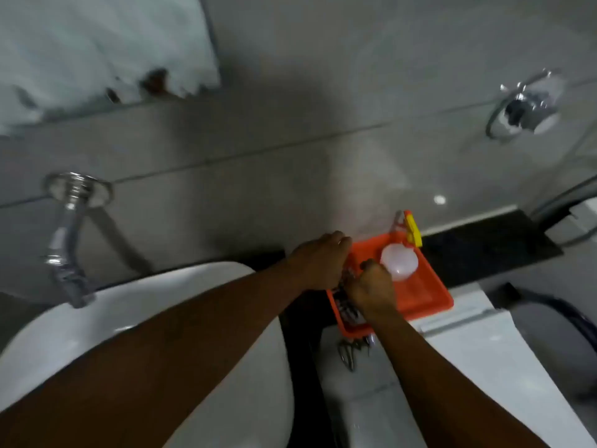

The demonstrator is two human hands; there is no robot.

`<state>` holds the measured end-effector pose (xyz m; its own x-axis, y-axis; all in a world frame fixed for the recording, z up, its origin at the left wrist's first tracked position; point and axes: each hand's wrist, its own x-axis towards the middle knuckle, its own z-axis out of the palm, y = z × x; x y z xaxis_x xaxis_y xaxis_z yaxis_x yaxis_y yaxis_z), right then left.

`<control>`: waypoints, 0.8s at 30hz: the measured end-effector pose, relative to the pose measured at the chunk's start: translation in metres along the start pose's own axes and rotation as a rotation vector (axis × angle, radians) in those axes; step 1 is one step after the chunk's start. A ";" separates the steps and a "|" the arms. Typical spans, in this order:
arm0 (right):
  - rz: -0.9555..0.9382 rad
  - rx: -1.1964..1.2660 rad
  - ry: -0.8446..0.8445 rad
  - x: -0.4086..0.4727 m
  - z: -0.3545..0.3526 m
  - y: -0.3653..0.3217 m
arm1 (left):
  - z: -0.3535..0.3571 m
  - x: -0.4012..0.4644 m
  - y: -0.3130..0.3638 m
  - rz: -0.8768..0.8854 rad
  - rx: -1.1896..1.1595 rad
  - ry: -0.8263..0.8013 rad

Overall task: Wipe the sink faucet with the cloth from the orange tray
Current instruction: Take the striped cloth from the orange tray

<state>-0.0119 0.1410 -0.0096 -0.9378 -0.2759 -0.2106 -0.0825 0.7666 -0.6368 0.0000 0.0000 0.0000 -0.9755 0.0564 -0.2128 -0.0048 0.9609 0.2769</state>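
Observation:
The orange tray (429,295) sits on the black ledge to the right of the sink. A dark striped cloth (346,308) lies along the tray's left side, and one end hangs over the near rim. My left hand (318,260) reaches in from the left, its fingers curled down on the cloth's far end. My right hand (373,291) is closed in a fist on the cloth's middle. The chrome faucet (64,240) juts from the tiled wall at far left, above the white sink (245,367). The picture is blurred.
A translucent white bowl (400,262) and a yellow item (414,230) lie at the tray's far end. A white toilet tank lid (478,350) is below the tray. A chrome wall valve (525,105) sits at upper right, and a mirror (97,43) at upper left.

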 end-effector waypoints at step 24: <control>0.216 0.082 -0.413 0.098 0.045 0.108 | 0.074 0.101 -0.031 -0.304 -0.358 -0.266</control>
<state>-0.0978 0.1705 -0.1328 -0.7169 -0.3354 -0.6112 0.1420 0.7880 -0.5990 -0.0821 -0.0043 -0.0994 -0.8292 -0.0988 -0.5502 -0.3985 0.7947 0.4578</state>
